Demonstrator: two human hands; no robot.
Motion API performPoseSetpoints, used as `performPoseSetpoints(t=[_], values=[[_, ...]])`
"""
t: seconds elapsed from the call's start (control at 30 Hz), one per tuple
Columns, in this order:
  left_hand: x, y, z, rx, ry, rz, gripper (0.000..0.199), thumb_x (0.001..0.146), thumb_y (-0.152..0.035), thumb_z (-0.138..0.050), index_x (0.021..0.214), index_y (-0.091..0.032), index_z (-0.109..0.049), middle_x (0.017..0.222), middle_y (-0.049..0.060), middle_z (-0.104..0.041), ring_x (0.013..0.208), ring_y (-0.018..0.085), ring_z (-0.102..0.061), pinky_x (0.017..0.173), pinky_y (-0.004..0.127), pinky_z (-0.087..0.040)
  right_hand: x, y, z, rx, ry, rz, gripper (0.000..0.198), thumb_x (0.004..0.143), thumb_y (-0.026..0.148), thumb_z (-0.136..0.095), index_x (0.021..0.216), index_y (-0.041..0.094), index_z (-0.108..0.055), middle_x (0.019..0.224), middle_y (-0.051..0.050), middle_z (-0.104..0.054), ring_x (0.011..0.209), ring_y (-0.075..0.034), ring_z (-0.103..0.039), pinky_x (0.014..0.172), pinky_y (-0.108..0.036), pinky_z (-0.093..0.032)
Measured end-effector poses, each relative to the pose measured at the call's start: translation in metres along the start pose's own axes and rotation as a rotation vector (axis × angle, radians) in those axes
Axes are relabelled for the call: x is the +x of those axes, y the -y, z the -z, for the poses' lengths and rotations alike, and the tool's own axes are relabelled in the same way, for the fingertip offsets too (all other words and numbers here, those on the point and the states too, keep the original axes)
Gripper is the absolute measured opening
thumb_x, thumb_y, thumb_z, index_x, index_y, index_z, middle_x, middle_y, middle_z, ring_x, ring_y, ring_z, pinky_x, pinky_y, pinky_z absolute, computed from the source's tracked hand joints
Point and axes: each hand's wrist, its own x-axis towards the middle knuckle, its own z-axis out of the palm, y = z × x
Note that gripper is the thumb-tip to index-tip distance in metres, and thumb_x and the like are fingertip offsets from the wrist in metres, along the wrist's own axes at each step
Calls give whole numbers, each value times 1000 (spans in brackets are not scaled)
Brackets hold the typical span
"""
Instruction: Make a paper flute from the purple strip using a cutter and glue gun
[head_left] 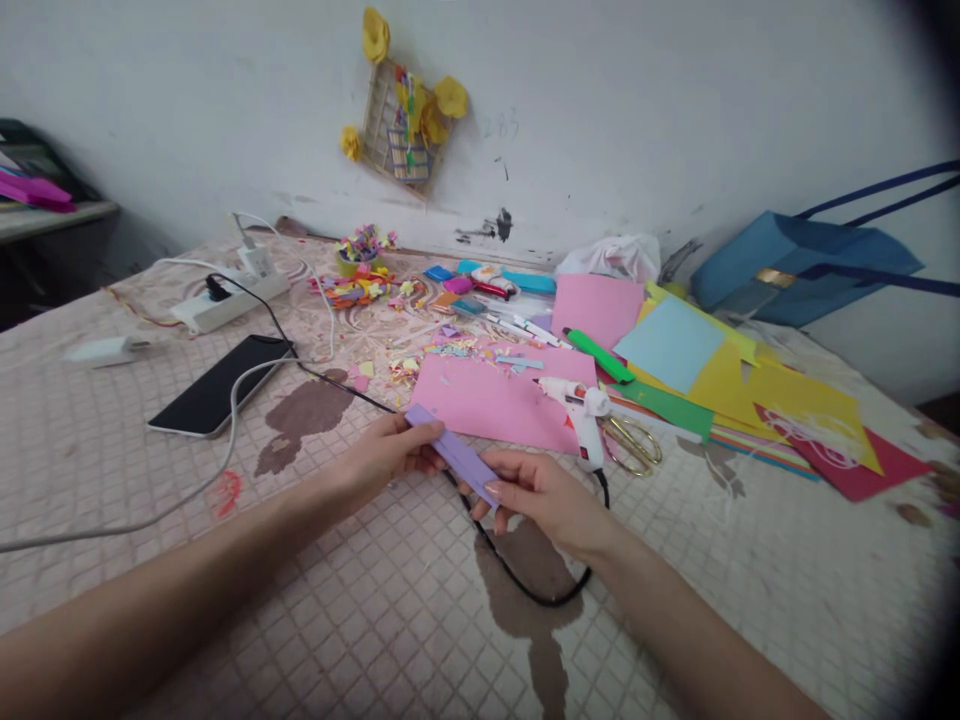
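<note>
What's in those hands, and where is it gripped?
A purple paper strip: the left hand pinches its far end, the right hand its near end.

Left hand [405, 445] and right hand [529, 490] grip purple paper [457, 455] above table [337, 610]; glue gun [588, 428], scissors [627, 436] right; power strip [238, 304] far left; bag [832, 265] far right.

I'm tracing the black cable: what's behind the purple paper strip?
The black cable shows on both sides of the purple paper strip and left hand; whatever lies directly behind them is hidden.

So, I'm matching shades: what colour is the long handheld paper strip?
The strip is light purple, clearest in the head view.
</note>
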Motion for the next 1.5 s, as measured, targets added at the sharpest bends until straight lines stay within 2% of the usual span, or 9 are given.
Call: performPoseSetpoints(t=[0.33,0.57,0.7,0.87,0.97,1.17,1.3,1.37,1.5], values=[[-11,6,-8,89,254,-107,25,77,-33,-69,93,-14,-64,78,3,-64,69,13,-56,66,25,-44,1,-5,-7,167,-24,-35,34,80,36,-63,106,17,-50,89,-5,-65,73,-14,-68,59,-25,-55],[-8,5,-4,-6,128,-83,28,72,-35,-73,88,-14,-66,85,5,-66,72,12,-55,66,22,-42,-18,12,10,-460,-250,47,15,87,29,-51,93,18,-59,75,-1,-62,51,-7,-51,47,-19,-40],[-5,10,-3,-55,88,-60,26,72,-34,-74,88,-15,-66,85,3,-65,71,11,-55,69,23,-44,-44,17,28,-667,-195,31,16,87,24,-51,77,17,-60,67,0,-61,58,-10,-50,52,-20,-37],[-7,9,-7,-87,86,-63,30,70,-37,-75,87,-15,-65,81,1,-63,71,10,-55,66,21,-43,-73,19,71,-813,-199,-23,22,89,29,-48,74,17,-58,63,1,-58,55,-9,-49,49,-20,-36],[-8,7,-10,-113,57,-67,32,67,-38,-77,85,-14,-64,76,0,-61,68,8,-53,64,20,-43,-74,24,108,-942,-314,-3,27,89,37,-45,77,18,-59,61,1,-59,48,-9,-48,43,-20,-36],[-2,13,-10,-173,60,-56,36,64,-38,-80,84,-14,-63,77,1,-63,66,9,-56,61,19,-43,-17,48,173,-1187,-549,107,24,88,35,-48,86,16,-62,72,-3,-65,63,-15,-58,57,-26,-44],[1,16,-8,-225,95,-50,33,65,-37,-79,83,-14,-64,76,2,-64,65,9,-57,61,20,-44,42,60,200,-1370,-506,108,18,89,29,-53,95,14,-62,94,-5,-65,85,-17,-61,78,-34,-49],[0,16,-8,-259,92,-44,33,66,-37,-79,84,-14,-64,75,2,-64,66,10,-58,61,21,-45,68,64,210,-1453,-456,76,28,90,31,-54,113,15,-56,112,-8,-59,95,-19,-60,81,-39,-51],[3,18,-8,-304,50,-33,34,65,-37,-80,85,-14,-64,74,2,-64,65,10,-58,59,20,-44,105,68,223,-1582,-390,-10,32,90,31,-54,118,16,-53,118,-8,-57,99,-20,-59,82,-41,-51]])
